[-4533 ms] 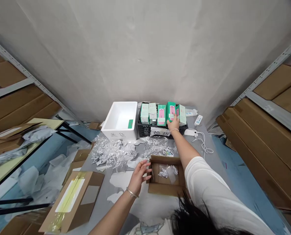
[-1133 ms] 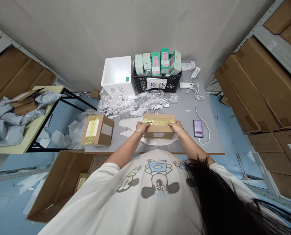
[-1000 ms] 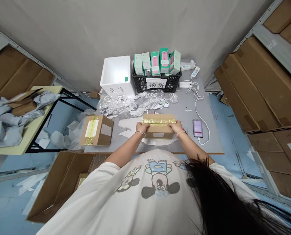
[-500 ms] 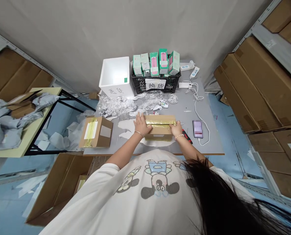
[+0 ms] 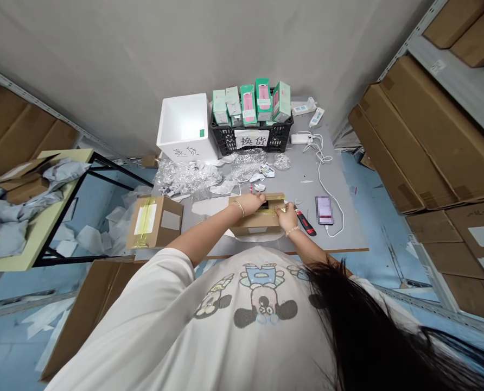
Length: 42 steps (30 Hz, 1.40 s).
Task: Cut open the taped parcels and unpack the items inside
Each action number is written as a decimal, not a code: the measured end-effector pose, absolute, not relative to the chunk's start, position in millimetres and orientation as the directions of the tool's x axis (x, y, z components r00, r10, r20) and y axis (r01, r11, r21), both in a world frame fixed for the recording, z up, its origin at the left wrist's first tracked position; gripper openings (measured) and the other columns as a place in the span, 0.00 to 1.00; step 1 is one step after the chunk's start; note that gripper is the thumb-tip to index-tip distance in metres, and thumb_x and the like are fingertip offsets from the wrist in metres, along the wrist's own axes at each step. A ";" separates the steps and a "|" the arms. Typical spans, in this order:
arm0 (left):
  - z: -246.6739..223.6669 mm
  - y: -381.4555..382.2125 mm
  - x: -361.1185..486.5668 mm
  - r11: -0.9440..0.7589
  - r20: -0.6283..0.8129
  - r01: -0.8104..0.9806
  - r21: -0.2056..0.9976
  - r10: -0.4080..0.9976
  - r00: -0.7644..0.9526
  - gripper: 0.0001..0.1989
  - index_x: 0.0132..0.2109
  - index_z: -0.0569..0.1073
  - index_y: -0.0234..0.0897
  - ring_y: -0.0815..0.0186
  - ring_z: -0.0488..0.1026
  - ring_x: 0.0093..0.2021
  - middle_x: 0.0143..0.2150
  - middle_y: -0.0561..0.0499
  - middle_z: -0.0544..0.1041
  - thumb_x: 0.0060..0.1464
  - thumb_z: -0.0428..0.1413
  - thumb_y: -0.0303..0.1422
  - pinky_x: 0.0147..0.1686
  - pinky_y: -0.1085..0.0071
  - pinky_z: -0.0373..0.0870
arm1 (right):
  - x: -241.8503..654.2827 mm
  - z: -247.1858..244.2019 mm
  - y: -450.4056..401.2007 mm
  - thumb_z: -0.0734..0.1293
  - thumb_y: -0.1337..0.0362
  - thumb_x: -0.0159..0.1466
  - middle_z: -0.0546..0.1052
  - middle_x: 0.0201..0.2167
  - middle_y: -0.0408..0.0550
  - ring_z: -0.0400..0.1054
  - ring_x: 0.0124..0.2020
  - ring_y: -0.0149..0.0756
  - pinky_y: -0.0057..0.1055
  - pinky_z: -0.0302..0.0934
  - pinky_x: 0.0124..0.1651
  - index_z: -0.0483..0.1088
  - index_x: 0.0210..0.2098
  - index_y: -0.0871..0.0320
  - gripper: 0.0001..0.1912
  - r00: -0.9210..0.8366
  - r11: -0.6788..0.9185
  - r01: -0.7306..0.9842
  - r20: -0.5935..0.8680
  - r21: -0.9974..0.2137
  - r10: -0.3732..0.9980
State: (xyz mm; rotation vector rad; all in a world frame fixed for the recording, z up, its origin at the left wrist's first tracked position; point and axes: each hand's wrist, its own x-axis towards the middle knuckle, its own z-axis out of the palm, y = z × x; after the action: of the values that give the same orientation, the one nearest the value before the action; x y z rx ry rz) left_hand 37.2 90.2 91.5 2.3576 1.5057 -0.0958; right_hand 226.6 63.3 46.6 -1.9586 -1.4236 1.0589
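Observation:
A small cardboard box (image 5: 250,222) with yellow tape stands on the table in front of me, its top partly open along the seam and something dark showing inside. My left hand (image 5: 250,203) reaches over the top, its fingers curled at the far flap. At the near right corner, my right hand (image 5: 287,219) is closed on the near flap beside the tape. Just right of that hand lies a red and black utility knife (image 5: 306,221). White paper (image 5: 209,208) is spread under and beside the box.
A taped carton (image 5: 164,221) stands at the table's left edge. Behind are a white foam box (image 5: 169,130), a black crate (image 5: 225,140) of green-and-pink boxes, and crumpled bubble wrap (image 5: 246,164). A phone (image 5: 324,210) and white cable (image 5: 322,176) lie right.
The taped seam of the small box has come open. My left hand has moved right, from the box's left end to its far flap; my right hand now grips the near flap.

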 end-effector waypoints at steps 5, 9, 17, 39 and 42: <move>114.6 116.8 23.4 -0.309 -0.244 0.923 0.228 0.900 0.361 0.20 0.51 0.72 0.31 0.52 0.76 0.43 0.40 0.35 0.78 0.67 0.42 0.38 0.44 0.62 0.66 | 238.0 34.1 54.8 0.63 0.55 0.57 0.76 0.34 0.48 0.71 0.36 0.43 0.35 0.63 0.40 0.63 0.42 0.54 0.15 0.093 -0.226 0.561 -0.210 -0.796 0.973; 120.6 132.9 8.2 -0.307 -0.263 0.907 0.289 0.885 0.384 0.18 0.45 0.75 0.35 0.58 0.75 0.43 0.42 0.42 0.79 0.66 0.43 0.38 0.42 0.69 0.65 | 250.4 37.2 50.2 0.61 0.56 0.61 0.75 0.48 0.57 0.70 0.48 0.47 0.41 0.63 0.50 0.62 0.52 0.58 0.22 -0.055 0.008 0.619 -0.032 -0.786 0.998; 118.4 137.5 17.8 -0.288 -0.259 0.923 0.254 0.900 0.352 0.20 0.46 0.74 0.35 0.58 0.75 0.43 0.43 0.41 0.79 0.67 0.42 0.41 0.42 0.69 0.64 | 249.8 80.9 54.0 0.69 0.52 0.60 0.68 0.59 0.61 0.53 0.66 0.53 0.58 0.28 0.68 0.67 0.54 0.60 0.27 -0.789 0.777 0.544 0.123 -0.317 0.602; 104.7 29.8 49.8 0.384 0.012 0.857 0.344 0.911 -0.413 0.50 0.72 0.42 0.32 0.37 0.25 0.71 0.73 0.30 0.34 0.50 0.61 0.34 0.61 0.30 0.31 | 184.2 88.9 84.9 0.76 0.57 0.53 0.74 0.45 0.72 0.70 0.50 0.58 0.45 0.62 0.50 0.63 0.57 0.70 0.38 -0.208 0.091 0.904 -0.245 -0.417 0.947; 97.3 21.5 50.1 0.493 0.002 0.780 0.384 0.845 -0.535 0.50 0.72 0.39 0.32 0.38 0.25 0.71 0.73 0.30 0.30 0.49 0.58 0.29 0.61 0.30 0.32 | 158.9 84.1 107.1 0.76 0.63 0.51 0.73 0.45 0.76 0.68 0.51 0.61 0.50 0.62 0.50 0.61 0.59 0.75 0.41 -0.083 -0.033 0.947 -0.342 -0.321 0.936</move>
State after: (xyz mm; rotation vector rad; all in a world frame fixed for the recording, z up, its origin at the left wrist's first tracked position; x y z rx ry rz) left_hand 50.1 21.5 97.3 1.4037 2.5485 0.5109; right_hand 158.9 107.1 84.1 -2.1417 -2.1992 0.7632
